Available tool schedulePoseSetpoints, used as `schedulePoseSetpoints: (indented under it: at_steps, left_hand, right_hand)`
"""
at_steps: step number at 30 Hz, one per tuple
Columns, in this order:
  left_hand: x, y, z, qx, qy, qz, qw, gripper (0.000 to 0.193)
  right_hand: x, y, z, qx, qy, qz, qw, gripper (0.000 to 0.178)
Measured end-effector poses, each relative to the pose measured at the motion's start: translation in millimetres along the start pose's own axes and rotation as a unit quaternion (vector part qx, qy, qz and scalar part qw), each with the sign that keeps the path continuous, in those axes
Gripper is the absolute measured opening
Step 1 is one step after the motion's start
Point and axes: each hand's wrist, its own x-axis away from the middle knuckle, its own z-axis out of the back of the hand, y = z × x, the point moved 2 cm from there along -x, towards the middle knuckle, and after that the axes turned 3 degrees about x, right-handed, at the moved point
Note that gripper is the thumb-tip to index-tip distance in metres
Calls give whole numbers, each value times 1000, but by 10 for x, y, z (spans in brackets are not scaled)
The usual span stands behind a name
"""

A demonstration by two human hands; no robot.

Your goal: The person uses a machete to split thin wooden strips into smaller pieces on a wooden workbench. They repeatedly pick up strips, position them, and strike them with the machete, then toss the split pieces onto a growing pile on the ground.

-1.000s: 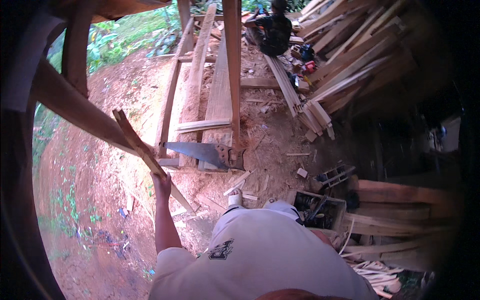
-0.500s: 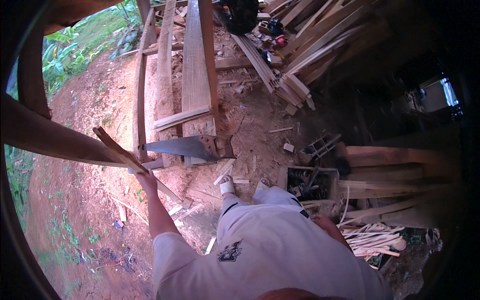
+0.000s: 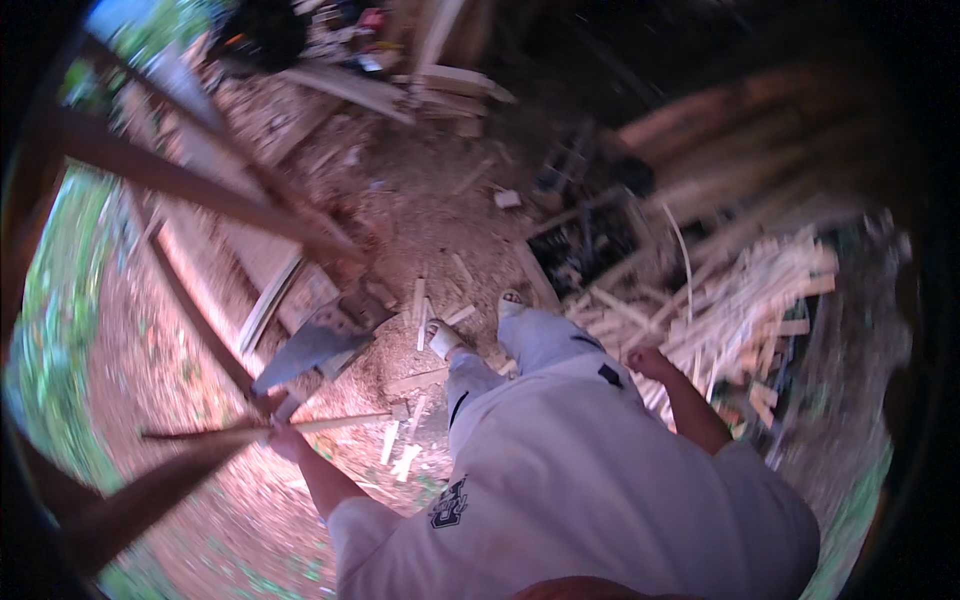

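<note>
My left hand (image 3: 287,440) is closed round a narrow wooden strip (image 3: 345,423), which sticks out on both sides of the fist. Just beyond that hand, a handsaw (image 3: 305,357) with a dark wooden handle lies across the end of a long plank. Its blade points down toward the left. My right hand (image 3: 650,361) is held out at my right side, fingers curled, with nothing seen sticking out of it. Below and beyond it spreads a heap of thin wooden offcuts (image 3: 745,300). Motion smears the picture toward its edges.
Dark wooden posts and beams (image 3: 190,195) cross the left side. An open box (image 3: 585,240) of dark items stands ahead to the right. Stacked boards (image 3: 455,90) lie farther off. Scraps (image 3: 405,460) and sawdust cover the ground round my feet.
My view has swung to the right, bringing the offcut heap fully into sight. My right hand has come out from beside my body. The strip stays in my left hand and now lies nearly level across the view.
</note>
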Motion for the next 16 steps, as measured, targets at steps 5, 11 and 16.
schedulePoseSetpoints:
  at_steps: [5, 11, 16]
  left_hand:
    - [-20, 309, 392, -125, -233, -116, 957, 50]
    - [187, 212, 206, 43, -319, -308, 895, 41]
    - [1105, 671, 223, 215, -685, 13, 696, 35]
  right_hand:
    - [648, 164, -656, -14, 20, -30, 999, 35]
    - [855, 686, -1440, 32, 29, 33, 999, 23]
    - [958, 1044, -2304, -259, 135, -31, 956, 29]
